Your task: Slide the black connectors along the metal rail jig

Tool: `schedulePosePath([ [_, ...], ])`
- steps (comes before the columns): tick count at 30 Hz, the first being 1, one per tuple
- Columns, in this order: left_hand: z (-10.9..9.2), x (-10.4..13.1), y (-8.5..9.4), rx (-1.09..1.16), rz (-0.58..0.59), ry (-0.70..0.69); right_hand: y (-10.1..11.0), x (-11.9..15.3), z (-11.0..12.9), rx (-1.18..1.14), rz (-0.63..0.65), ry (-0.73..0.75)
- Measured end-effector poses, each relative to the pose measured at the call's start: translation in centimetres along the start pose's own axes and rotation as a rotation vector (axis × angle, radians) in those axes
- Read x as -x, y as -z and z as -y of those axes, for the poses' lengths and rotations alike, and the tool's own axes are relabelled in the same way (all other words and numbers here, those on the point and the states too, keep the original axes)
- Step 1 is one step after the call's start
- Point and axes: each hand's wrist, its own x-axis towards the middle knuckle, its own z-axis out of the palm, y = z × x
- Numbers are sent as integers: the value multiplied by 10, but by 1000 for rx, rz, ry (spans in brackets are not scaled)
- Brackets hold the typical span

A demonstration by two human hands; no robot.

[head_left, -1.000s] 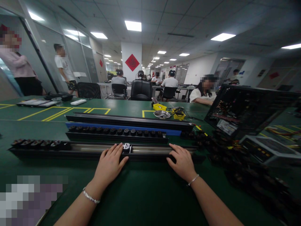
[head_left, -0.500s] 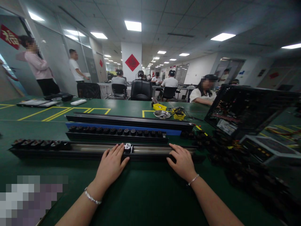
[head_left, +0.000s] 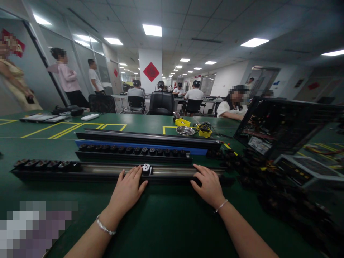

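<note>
A long black rail (head_left: 99, 169) with a metallic inner channel lies across the green table. My left hand (head_left: 129, 186) rests on its middle with the fingers spread, its fingertips beside a small white-topped socket piece (head_left: 146, 169) in the channel. Farther right, my right hand (head_left: 207, 182) lies on the same rail, fingers apart and holding nothing. Several dark socket pieces (head_left: 41, 164) sit in the rail's left end. Behind it stands a shorter black strip (head_left: 129, 152) filled with a row of similar pieces.
Beyond the strip are a blue bar (head_left: 200, 150) and another black rail (head_left: 150, 137). A metal dish (head_left: 185, 130) and a yellow tray (head_left: 182, 122) sit farther back. An open computer case (head_left: 279, 125), a power supply (head_left: 309, 170) and piled dark parts (head_left: 290, 200) occupy the right.
Both hands and the rail hold their places. In the background at left, people have moved rightward, and another person has come into view at the far left.
</note>
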Motion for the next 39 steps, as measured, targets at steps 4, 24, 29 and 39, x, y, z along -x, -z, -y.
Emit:
schedulePosePath([
  [4,1,0,1,-2,-1,1,0,0,-1,-3,11,0],
  [24,2,2,0,42,-12,-40,0,0,-1,1,16,0],
  [29,1,4,3,48,-16,-39,-1,1,0,-9,19,-11],
  [39,8,7,-8,35,-70,-94,-8,6,10,-21,-28,7],
])
